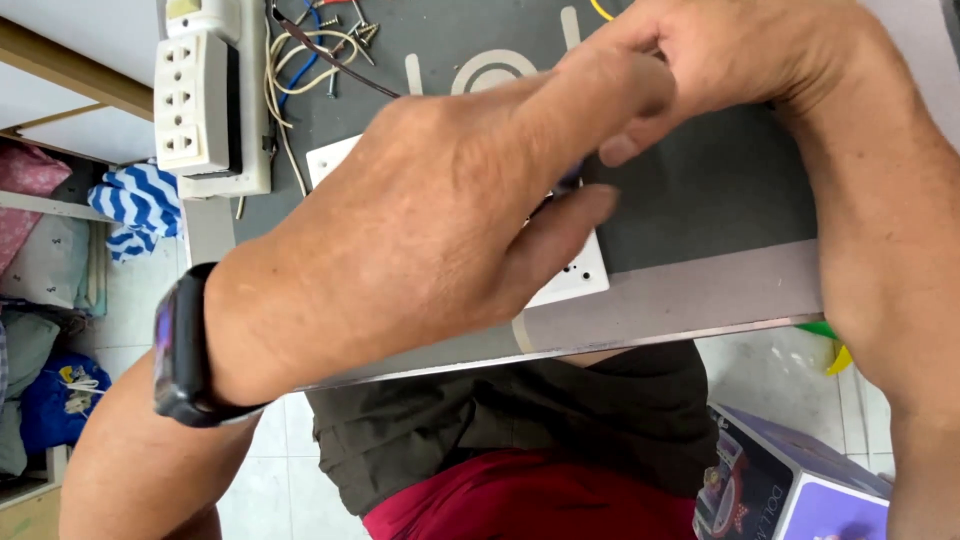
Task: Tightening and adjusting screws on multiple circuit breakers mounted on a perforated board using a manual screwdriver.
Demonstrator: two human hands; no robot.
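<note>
Two hands meet over a dark grey table (700, 190), whose pale near edge runs just above the person's lap. The left hand (420, 220), with a black watch (180, 360) on its wrist, lies across the middle of the table and covers most of a white faceplate (575, 275); only the plate's corners show, one toward the near edge and one toward the far left. The thumb and forefinger of this hand are pressed together on something small and dark with a bluish tint (567, 180), too hidden to name. The right hand (740, 70) comes in from the far right corner with its fingers curled and closed against the same spot, though what it pinches cannot be told.

At the far left edge sits a white power strip (200, 100), and beside it a tangle of wires (300, 60) and some loose screws (360, 30).

To do this well, I judge that the plate should stay flat under the left palm while both fingertips hold the small part steady, with light, even pressure so nothing slips toward the near edge.
</note>
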